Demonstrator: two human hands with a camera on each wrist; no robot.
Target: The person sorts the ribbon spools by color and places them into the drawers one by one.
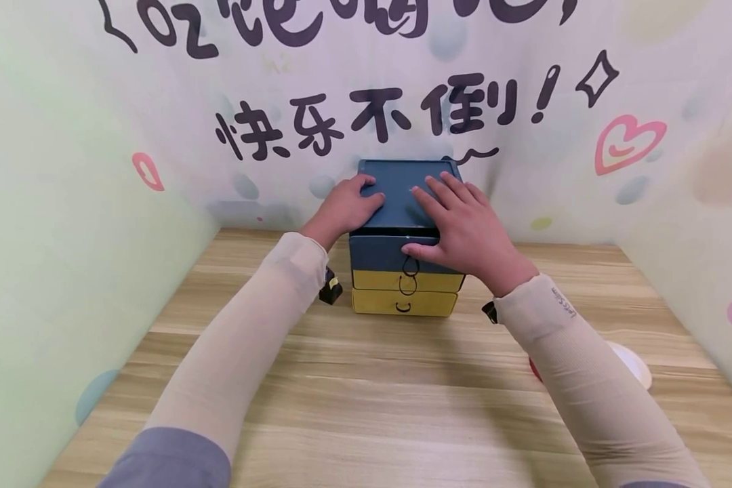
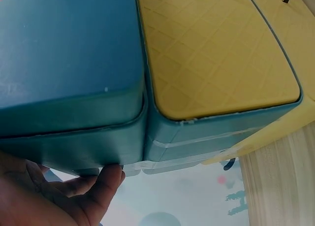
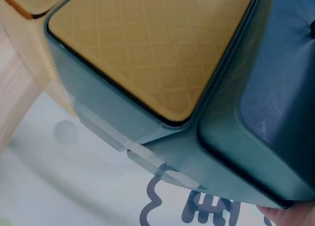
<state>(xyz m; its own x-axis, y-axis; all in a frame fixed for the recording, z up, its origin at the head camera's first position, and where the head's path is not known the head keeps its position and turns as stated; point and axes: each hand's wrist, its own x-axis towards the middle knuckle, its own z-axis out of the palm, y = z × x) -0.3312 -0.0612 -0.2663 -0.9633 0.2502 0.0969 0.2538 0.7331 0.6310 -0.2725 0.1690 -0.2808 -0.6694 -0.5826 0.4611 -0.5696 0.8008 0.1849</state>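
Observation:
A small desktop drawer box (image 1: 396,203) with a blue top stands against the back wall. Its blue top drawer (image 1: 372,253) sticks out a little, leaving a dark gap beneath the top panel. Two yellow drawers (image 1: 372,302) lie below, and black loop pulls hang on the fronts. My left hand (image 1: 344,207) rests at the top's left edge, thumb and finger reaching onto the panel; the left wrist view shows its fingertips (image 2: 110,179) against the blue side. My right hand (image 1: 470,234) lies spread over the top's right side, its thumb across the blue drawer front.
The box stands on a wood-grain table (image 1: 366,400) enclosed by printed walls. A white round object (image 1: 634,366) lies partly hidden behind the right forearm, and a red edge (image 1: 534,369) shows on the forearm's other side.

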